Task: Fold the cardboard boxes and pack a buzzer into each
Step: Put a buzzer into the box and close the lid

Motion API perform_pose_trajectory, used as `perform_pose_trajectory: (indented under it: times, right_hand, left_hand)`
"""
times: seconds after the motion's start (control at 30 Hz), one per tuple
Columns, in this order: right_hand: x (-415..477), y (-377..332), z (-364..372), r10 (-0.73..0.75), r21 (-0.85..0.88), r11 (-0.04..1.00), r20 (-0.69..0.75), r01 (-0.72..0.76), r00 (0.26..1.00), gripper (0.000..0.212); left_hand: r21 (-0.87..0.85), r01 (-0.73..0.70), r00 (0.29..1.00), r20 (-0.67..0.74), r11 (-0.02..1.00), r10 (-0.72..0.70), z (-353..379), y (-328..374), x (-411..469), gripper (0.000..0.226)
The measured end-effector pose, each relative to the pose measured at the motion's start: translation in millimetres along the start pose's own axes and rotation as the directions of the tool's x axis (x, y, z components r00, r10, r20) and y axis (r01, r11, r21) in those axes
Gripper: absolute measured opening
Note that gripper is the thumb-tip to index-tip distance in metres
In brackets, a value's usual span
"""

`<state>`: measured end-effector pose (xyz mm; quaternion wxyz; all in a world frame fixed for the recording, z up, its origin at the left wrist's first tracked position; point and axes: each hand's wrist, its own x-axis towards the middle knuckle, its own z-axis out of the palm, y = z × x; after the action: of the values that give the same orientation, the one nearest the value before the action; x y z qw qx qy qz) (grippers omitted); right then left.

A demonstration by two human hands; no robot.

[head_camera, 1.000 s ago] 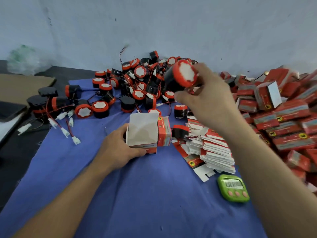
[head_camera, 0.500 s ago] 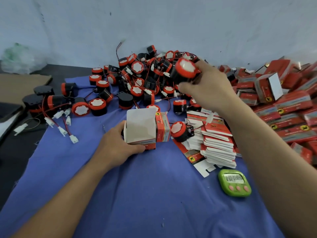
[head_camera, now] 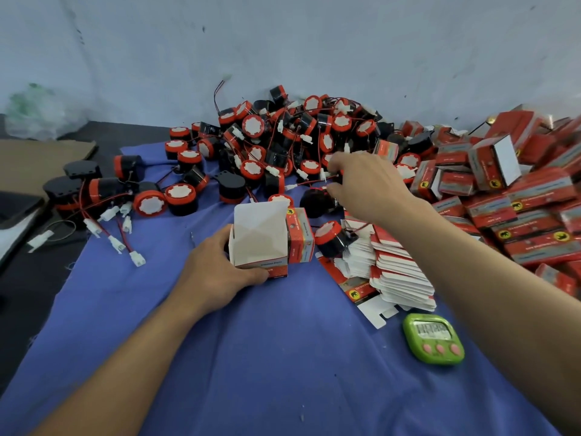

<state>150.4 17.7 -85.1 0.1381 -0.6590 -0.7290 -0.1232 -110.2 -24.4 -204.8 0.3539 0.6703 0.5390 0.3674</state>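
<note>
left hand [head_camera: 217, 272] grip clasps the open box [head_camera: 261, 243]; right hand [head_camera: 364, 184] grip unclear, in the buzzer pile [head_camera: 283, 143].

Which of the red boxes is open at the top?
The box held by the left hand on the blue cloth; its white flaps stand up, the others are closed.

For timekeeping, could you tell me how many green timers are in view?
1: the green timer on the blue cloth, near the flat box stack; others may be hidden.

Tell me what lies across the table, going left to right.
Cardboard sheet → loose white plugs → open box in the left hand → flat box stack → green timer → packed boxes.
</note>
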Motion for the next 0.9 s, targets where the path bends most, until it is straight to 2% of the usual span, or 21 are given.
perform_pose_trajectory:
  times: [0.07,0.13,0.2,0.27,0.3,0.37,0.4,0.47,0.57,0.63,0.8,0.87,0.9]
  right_hand:
    - [-2,-1,4,0.007,-0.059,0.998,0.039,-0.004,0.999,0.019]
    - [-1,2,9,0.096,-0.087,0.992,0.093,-0.088,0.991,0.020]
    - [1,9,14,0.173,-0.190,0.971,0.157,-0.142,0.972,0.014]
    - [6,11,18,0.176,-0.282,0.952,0.191,-0.118,0.966,0.009]
    - [9,9,21,0.133,-0.289,0.954,0.175,-0.078,0.976,0.014]
    - [18,-5,28,-0.003,-0.211,0.977,0.115,0.028,0.993,0.033]
    - [24,-15,30,-0.057,-0.114,0.991,0.120,0.071,0.991,0.040]
    - [36,-35,34,-0.113,0.094,0.992,0.285,0.089,0.952,0.057]
    - [50,-55,41,-0.224,0.130,0.974,0.524,0.183,0.821,0.069]
    - [57,-57,42,-0.263,0.151,0.965,0.587,0.215,0.766,0.060]
    - [68,-66,44,-0.196,0.205,0.976,0.680,0.073,0.706,0.028]
    - [63,-75,48,-0.094,0.160,0.987,0.693,-0.026,0.715,0.026]
    - [61,-79,56,-0.041,0.185,0.978,0.627,-0.097,0.778,0.022]
  left_hand:
    - [0.005,0.000,1.000,-0.005,1.000,0.000,0,1,0,0.075]
    - [0.014,0.001,1.000,-0.010,1.000,-0.001,0,1,1,0.074]
    - [0.021,-0.004,1.000,-0.011,1.000,0.004,0,1,1,0.072]
    - [0.023,-0.006,1.000,-0.018,1.000,0.006,1,1,0,0.072]
    - [0.024,-0.006,1.000,-0.018,1.000,0.006,1,1,1,0.072]
    - [0.027,-0.007,1.000,-0.016,1.000,0.008,2,0,1,0.072]
    - [0.028,-0.008,1.000,-0.014,1.000,0.008,2,0,1,0.074]
    - [0.029,-0.004,1.000,-0.013,1.000,0.005,2,-1,2,0.079]
    - [0.034,0.009,1.000,-0.009,0.999,-0.008,1,-2,2,0.079]
    - [0.033,0.015,1.000,-0.005,0.999,-0.015,1,-3,2,0.077]
    - [0.041,0.017,1.000,-0.003,0.999,-0.017,1,-2,3,0.076]
    - [0.034,0.013,1.000,0.003,0.999,-0.013,1,-2,3,0.075]
    - [0.030,0.012,1.000,0.003,0.999,-0.012,1,-2,3,0.076]
